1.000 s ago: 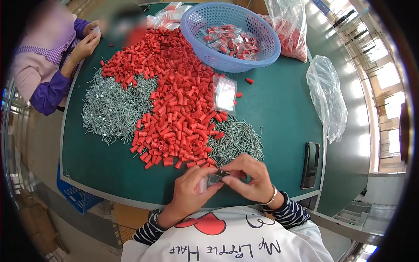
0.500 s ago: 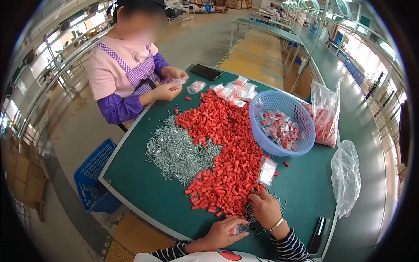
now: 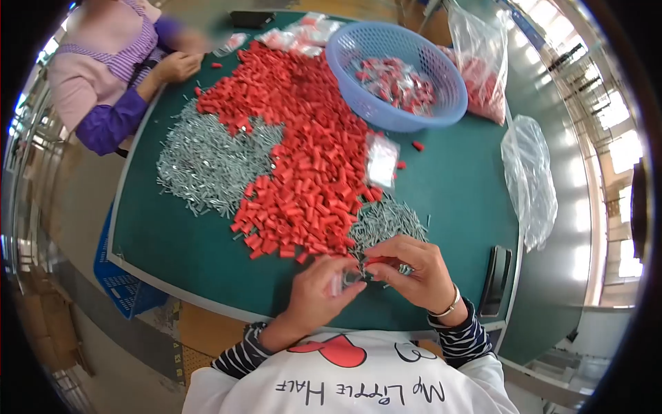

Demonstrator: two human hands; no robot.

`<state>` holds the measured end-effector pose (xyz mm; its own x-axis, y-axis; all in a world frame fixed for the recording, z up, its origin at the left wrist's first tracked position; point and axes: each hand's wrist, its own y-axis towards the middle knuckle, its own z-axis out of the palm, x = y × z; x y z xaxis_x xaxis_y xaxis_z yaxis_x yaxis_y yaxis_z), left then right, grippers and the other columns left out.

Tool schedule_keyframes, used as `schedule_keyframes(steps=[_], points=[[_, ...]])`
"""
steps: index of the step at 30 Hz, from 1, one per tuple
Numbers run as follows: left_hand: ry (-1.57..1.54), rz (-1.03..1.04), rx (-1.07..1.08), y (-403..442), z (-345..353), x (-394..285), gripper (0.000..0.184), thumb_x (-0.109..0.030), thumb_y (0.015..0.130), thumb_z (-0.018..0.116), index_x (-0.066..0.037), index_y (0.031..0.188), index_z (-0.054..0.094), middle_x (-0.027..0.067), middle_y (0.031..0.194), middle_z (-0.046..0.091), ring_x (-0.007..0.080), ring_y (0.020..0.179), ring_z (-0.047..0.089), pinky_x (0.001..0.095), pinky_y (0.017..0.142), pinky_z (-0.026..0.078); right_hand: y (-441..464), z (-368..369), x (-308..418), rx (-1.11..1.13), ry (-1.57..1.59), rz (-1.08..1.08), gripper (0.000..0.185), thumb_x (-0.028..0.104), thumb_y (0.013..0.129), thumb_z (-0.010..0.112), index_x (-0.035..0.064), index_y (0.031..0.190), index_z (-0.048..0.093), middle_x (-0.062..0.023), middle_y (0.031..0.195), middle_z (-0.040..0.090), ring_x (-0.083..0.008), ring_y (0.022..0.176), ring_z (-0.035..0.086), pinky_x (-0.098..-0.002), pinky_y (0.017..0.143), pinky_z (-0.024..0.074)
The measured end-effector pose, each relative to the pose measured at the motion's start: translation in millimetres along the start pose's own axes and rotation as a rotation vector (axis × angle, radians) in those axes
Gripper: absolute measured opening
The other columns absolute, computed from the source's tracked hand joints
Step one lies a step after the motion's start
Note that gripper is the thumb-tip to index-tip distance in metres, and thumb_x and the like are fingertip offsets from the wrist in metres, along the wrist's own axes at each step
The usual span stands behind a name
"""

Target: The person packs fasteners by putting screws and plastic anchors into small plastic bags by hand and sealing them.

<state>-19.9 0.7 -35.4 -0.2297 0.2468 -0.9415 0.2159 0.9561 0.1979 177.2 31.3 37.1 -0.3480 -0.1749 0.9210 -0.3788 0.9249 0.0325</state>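
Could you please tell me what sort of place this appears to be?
Probably a factory or packing workshop: heaps of small red pieces and metal fasteners cover much of a green table, and a blue basket holds many small clear packets.

right hand [image 3: 420, 274]: off the red pile [image 3: 300, 165], back by the left hand [image 3: 316, 291], pinching a red cap [image 3: 373, 261]
shirt lettering [image 3: 362, 393]: back in view lol

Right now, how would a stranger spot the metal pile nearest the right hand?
On the green table, find the red heap. At its lower right, just beyond the right hand, lies the grey metal pile, clearly smaller than the other grey pile.
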Motion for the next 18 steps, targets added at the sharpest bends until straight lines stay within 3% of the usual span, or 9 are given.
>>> schedule_keyframes(steps=[8, 14, 18], points=[[-0.010, 0.073, 0.001, -3, 2, 9, 0.044, -0.004, 0.072, 0.083, -0.005, 0.111, 0.064, 0.0109, 0.096, 0.067, 0.0279, 0.083, 0.067, 0.0350, 0.071, 0.055, -10, 16, 7, 0.096, -0.348, -0.223, 0.037, -0.003, 0.078, 0.071, 0.0037, 0.115, 0.068, -0.0135, 0.102, 0.063, -0.0295, 0.082, 0.067, -0.0341, 0.067, 0.0574], [0.016, 0.072, 0.000, -1, 3, 6, 0.044, -0.005, 0.071, 0.084, -0.006, 0.110, 0.063, 0.0100, 0.093, 0.066, 0.0270, 0.079, 0.067, 0.0347, 0.068, 0.055, -16, 18, 4, 0.062, -0.365, -0.238, 0.045, -0.004, 0.079, 0.068, 0.0042, 0.123, 0.064, -0.0149, 0.108, 0.061, -0.0295, 0.088, 0.067, -0.0361, 0.070, 0.0576], [0.015, 0.075, 0.009, -2, 5, 8, 0.044, -0.006, 0.071, 0.085, -0.005, 0.109, 0.062, 0.0094, 0.093, 0.066, 0.0257, 0.077, 0.067, 0.0336, 0.066, 0.055, -20, 16, 6, 0.045, -0.371, -0.207, 0.041, -0.003, 0.079, 0.069, 0.0021, 0.119, 0.064, -0.0145, 0.109, 0.062, -0.0294, 0.089, 0.067, -0.0369, 0.072, 0.0576]])
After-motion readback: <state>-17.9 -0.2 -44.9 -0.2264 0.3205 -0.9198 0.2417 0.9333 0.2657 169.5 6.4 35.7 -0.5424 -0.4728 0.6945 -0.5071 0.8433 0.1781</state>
